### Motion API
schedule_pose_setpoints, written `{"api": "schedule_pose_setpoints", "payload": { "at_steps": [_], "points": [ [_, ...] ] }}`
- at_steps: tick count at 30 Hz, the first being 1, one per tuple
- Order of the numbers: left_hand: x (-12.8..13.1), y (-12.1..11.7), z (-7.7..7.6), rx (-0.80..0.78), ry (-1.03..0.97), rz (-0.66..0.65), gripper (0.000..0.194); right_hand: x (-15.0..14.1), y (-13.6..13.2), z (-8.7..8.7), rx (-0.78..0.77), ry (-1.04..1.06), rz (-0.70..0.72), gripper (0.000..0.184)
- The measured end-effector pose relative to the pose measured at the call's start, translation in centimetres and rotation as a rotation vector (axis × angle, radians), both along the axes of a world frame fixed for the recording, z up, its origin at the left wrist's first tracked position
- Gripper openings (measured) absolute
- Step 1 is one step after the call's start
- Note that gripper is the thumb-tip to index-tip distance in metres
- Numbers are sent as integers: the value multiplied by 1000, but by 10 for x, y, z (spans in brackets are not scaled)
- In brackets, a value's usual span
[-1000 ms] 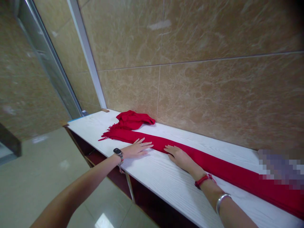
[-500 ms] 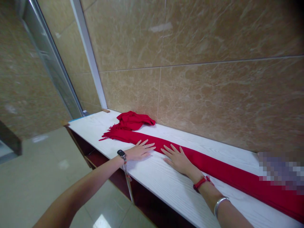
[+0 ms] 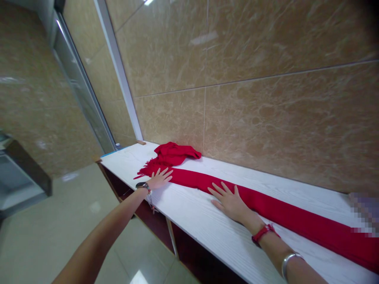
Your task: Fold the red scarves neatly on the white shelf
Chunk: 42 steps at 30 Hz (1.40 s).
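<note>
A long red scarf (image 3: 284, 215), folded into a narrow strip, runs along the white cabinet top from the fringed end at the left to the right edge of the view. My left hand (image 3: 159, 179) lies flat near the fringed end, fingers spread on the fabric. Farther right, my right hand (image 3: 229, 201) rests with spread fingers on the scarf's near edge. Neither hand grips the cloth. Behind the fringe a bunched red cloth (image 3: 177, 154) lies against the wall; whether it is part of the same scarf I cannot tell.
The white cabinet top (image 3: 189, 211) has open dark shelves below its front edge. A tiled wall (image 3: 266, 118) stands right behind it. A small wooden block (image 3: 141, 142) sits at the far left corner. At the right edge, one patch is pixelated.
My left hand has slid left along the scarf toward the fringed end, away from my right hand. My right hand stays at about the same place on the cloth. The view has shifted slightly.
</note>
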<state>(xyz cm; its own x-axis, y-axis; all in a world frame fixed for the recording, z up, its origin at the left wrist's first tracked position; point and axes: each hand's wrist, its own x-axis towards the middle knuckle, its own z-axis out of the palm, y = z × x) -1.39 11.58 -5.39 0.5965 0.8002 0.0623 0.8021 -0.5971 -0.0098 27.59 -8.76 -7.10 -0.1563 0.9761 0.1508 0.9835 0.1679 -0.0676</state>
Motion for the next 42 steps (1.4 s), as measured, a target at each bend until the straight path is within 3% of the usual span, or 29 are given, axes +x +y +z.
{"api": "schedule_pose_setpoints", "payload": {
  "at_steps": [6, 10, 13, 15, 17, 21, 27, 29, 32, 38, 42],
  "points": [
    [-24, 24, 4, -35, 127, 159, 50, 2, -1, 2, -77, 20, -1, 51],
    [0, 3, 7, 97, 96, 215, 50, 1, 0, 2, -49, 25, 0, 51],
    [39, -29, 2, 263, -20, 44, 46, 1, 0, -1, -11, 15, 11, 53],
    [62, -48, -3, 222, -56, -208, 47, 2, 0, -3, -8, 8, 20, 53],
    [74, -58, -9, 104, -27, -349, 50, 4, -1, -4, -22, 9, 24, 53],
    [69, -50, -12, -42, 44, -306, 50, 3, 0, -2, -53, 10, 32, 53],
    [62, -44, -7, -99, 51, -233, 48, 5, -13, 13, -17, 56, 44, 54],
    [69, -52, -7, -81, 26, -203, 50, 22, -30, 19, 29, 65, 47, 53],
    [92, -73, -7, -43, -29, -236, 56, 73, -74, 25, 86, 33, -28, 51],
    [172, -137, 0, 12, -75, -609, 52, 201, -215, 16, 15, -107, -337, 48],
    [231, -178, 2, -62, -81, -753, 51, 245, -291, 3, -111, -195, -468, 52]
  ]
}}
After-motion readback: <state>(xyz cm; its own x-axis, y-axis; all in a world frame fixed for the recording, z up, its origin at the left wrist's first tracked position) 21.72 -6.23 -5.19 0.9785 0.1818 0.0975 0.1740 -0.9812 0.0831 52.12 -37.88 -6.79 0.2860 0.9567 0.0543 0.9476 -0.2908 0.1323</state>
